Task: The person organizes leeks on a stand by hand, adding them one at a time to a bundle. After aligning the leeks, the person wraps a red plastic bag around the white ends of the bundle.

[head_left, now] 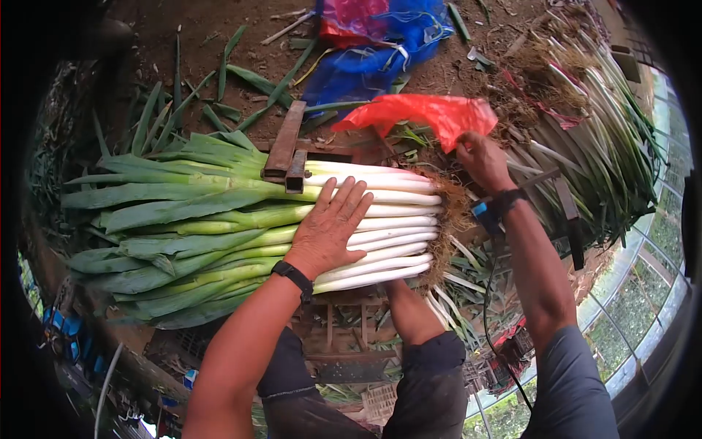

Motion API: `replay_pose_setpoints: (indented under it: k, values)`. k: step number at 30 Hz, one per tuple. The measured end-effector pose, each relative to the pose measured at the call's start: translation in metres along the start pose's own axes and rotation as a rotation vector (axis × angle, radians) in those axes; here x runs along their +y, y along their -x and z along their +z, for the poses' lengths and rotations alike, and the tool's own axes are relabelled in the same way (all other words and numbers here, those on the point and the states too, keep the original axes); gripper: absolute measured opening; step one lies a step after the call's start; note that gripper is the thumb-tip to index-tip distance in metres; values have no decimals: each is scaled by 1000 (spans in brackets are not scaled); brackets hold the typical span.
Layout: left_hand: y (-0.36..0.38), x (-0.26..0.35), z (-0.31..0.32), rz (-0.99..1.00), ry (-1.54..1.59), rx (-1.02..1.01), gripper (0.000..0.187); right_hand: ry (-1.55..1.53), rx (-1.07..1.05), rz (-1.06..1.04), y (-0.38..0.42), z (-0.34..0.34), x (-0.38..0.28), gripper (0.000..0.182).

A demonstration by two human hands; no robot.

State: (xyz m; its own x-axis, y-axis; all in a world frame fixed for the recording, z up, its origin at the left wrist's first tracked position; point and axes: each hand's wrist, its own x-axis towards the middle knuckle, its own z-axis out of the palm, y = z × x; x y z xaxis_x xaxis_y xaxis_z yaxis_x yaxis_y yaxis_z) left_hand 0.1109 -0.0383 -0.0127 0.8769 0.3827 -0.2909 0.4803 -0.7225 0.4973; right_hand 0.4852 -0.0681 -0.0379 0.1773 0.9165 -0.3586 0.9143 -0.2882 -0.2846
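A thick row of leeks (387, 227) lies in front of me, green leaves to the left, white stalks and roots to the right. My left hand (333, 227) rests flat on the white stalks with its fingers spread. At the upper right, my right hand (482, 162) is closed on the edge of a red plastic strip (428, 113), which stretches out to the left above the roots. Rusty metal uprights (287, 143) rise at the far side of the leeks.
Another large pile of leeks (596, 139) lies at the right, with roots toward me. Blue netting (365, 69) and red plastic (352, 18) lie on the soil at the back. Loose leaves (153, 121) are scattered at the upper left. A dark cable (488, 314) hangs near my right arm.
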Motion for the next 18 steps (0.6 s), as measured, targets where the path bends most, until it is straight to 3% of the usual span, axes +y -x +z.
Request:
replay_pose_setpoints:
  k: [1, 3, 4, 8, 10, 12, 13, 14, 16, 18]
  values:
    - [-2, 0, -5, 1, 9, -33, 107, 5, 32, -2, 3, -21, -6, 21]
    - [6, 7, -8, -27, -15, -61, 108, -584, 305, 331, 22, -61, -19, 21]
    - [-1, 4, -10, -15, -38, -53, 109, -521, 357, 298, 36, -84, -26, 20]
    - [-4, 5, -16, -4, -49, -102, 108, -820, 399, 209, 91, -137, -48, 15]
    - [-3, 12, -23, 7, -34, -42, 100, -775, 441, 167, 125, -151, -65, 13]
    - [-3, 23, -39, -108, 90, 44, 88, -753, 432, 192, 159, -170, -104, 14]
    - [-3, 36, -57, -187, 197, 83, 79, -683, 464, 71, 174, -171, -116, 14]
    - [-3, 46, -74, -286, 419, 32, 84, -611, 495, -50, 188, -172, -128, 15]
    - [5, 72, -105, -486, 1477, 58, 101, -555, 372, -97, 220, -183, -163, 21]
    - [17, 102, -146, -513, 1870, 191, 105, -506, 325, -144, 246, -186, -198, 21]
